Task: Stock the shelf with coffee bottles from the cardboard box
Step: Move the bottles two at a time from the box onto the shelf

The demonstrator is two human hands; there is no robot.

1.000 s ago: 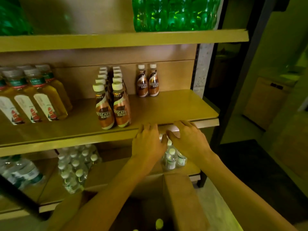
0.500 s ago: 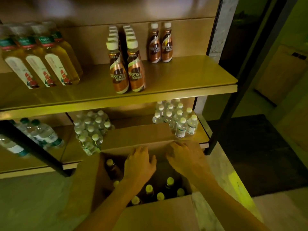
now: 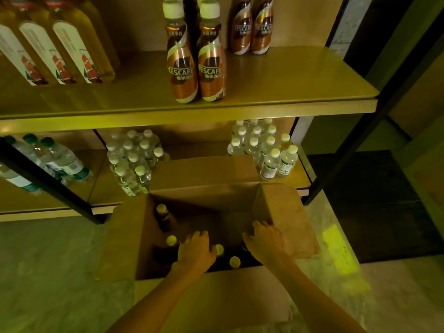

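Far left of both hands and well above: tea bottles [image 3: 60, 51] on the upper shelf [image 3: 276, 109], no part of this job. Further right, high above the left fingertips: two files of coffee bottles [image 3: 195, 66] run back from the shelf edge, with one more pair [image 3: 252, 27] against the back wall beyond. So partly stocked, by the look of it; bare shelf between that pair and the front edge, and more to the right. Below, packs of water bottles [image 3: 134, 162] on the lower shelf.

Down in the cardboard box [image 3: 211, 292], flaps open, on the floor: one bottle [image 3: 164, 216] well ahead and left of the left fingertips, a cap [image 3: 171, 240] just beside the left hand [image 3: 195, 252], two more caps [image 3: 234, 261] between the hands. Several left to move, then; exact count hidden by hands and shadow.

Left hand reaching down into the box, palm down, fingers loosely spread, closed on nothing visible. Right hand [image 3: 265, 242] likewise lowered near the right wall of the box, fingers curled downward; whether clasping a bottle beneath cannot be told. Both forearms angled in from the near edge.
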